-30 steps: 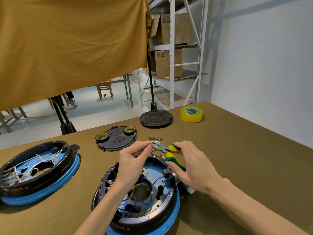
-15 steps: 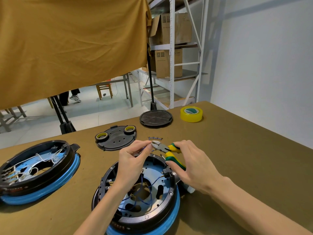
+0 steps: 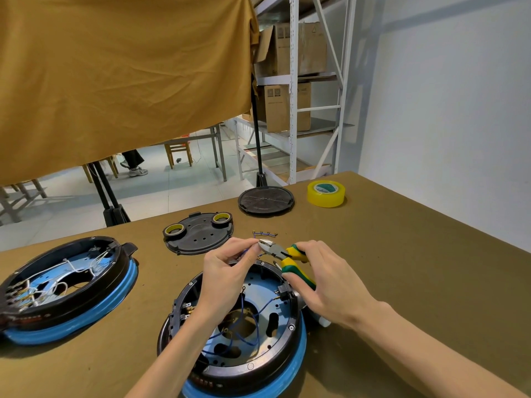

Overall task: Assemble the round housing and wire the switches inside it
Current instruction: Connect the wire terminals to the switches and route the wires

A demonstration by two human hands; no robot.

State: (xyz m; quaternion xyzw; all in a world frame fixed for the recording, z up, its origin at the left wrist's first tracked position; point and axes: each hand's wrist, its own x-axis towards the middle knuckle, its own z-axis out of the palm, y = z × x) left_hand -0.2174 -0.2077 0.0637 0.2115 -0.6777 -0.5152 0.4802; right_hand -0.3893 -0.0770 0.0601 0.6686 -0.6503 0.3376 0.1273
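Tape roll point(image 3: 326, 193) and black lids point(image 3: 198, 233) sit beyond the wired blue-rimmed housing point(image 3: 244, 334); my left hand point(image 3: 227, 275) pinches a blue wire point(image 3: 244, 252), my right hand point(image 3: 330, 282) grips pliers point(image 3: 283, 255).

Yellow-and-green striped pliers handles point(image 3: 297, 267) in the grip; below it, blue wire point(image 3: 253, 314), black housing point(image 3: 290, 320) rimmed bright blue.

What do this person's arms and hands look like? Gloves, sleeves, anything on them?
Both hands are bare: no gloves on the left hand or right hand. Both forearms are bare as far as the frame shows, with no sleeve, watch, ring or bracelet in view.
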